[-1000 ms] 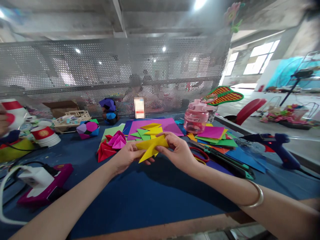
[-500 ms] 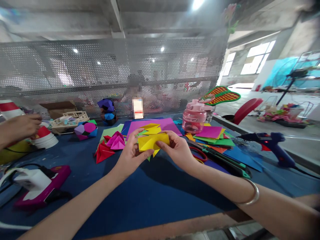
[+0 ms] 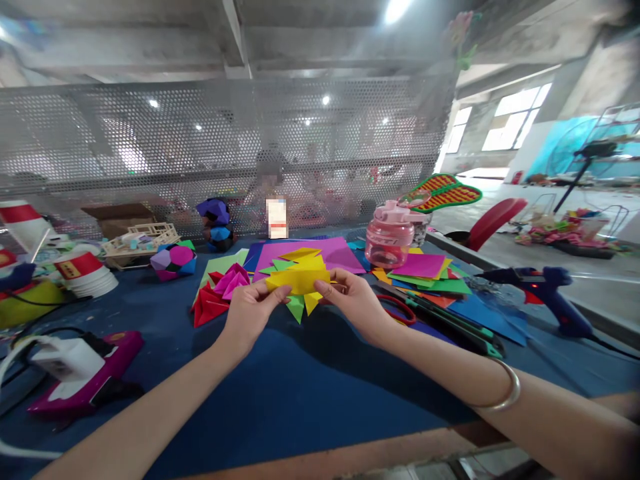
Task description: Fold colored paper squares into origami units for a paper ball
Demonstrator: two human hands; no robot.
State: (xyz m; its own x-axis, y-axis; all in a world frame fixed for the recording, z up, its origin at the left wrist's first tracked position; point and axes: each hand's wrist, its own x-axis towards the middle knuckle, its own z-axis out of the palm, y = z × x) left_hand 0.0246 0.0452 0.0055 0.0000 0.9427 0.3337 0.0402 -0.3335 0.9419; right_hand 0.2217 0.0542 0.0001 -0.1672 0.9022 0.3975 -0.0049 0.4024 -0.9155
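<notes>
A folded piece of yellow paper (image 3: pixel 299 279) is stretched between my two hands above the table. My left hand (image 3: pixel 251 308) pinches its left end between thumb and fingers. At the other end, my right hand (image 3: pixel 353 300) grips it the same way. Just behind and below lie folded green paper (image 3: pixel 296 309) and more yellow folded pieces, partly covered by the held one. Red folded paper (image 3: pixel 206 305) and magenta folded paper (image 3: pixel 234 281) sit beside my left hand. A large purple sheet (image 3: pixel 333 252) lies behind.
Right of my hands are red-handled scissors (image 3: pixel 400 309), a green-and-black cutter (image 3: pixel 465 327), stacked coloured paper (image 3: pixel 425 267) and a pink bottle (image 3: pixel 390 237). A glue gun (image 3: pixel 550 293) stands farther right. On the left are a power strip (image 3: pixel 117 360), paper cups (image 3: pixel 90 273) and a paper ball (image 3: pixel 173 260).
My left hand has shifted left and lower, now pinching the yellow paper's left end; the paper looks flatter and stretched out. Another person's hand at far left has gone from view.
</notes>
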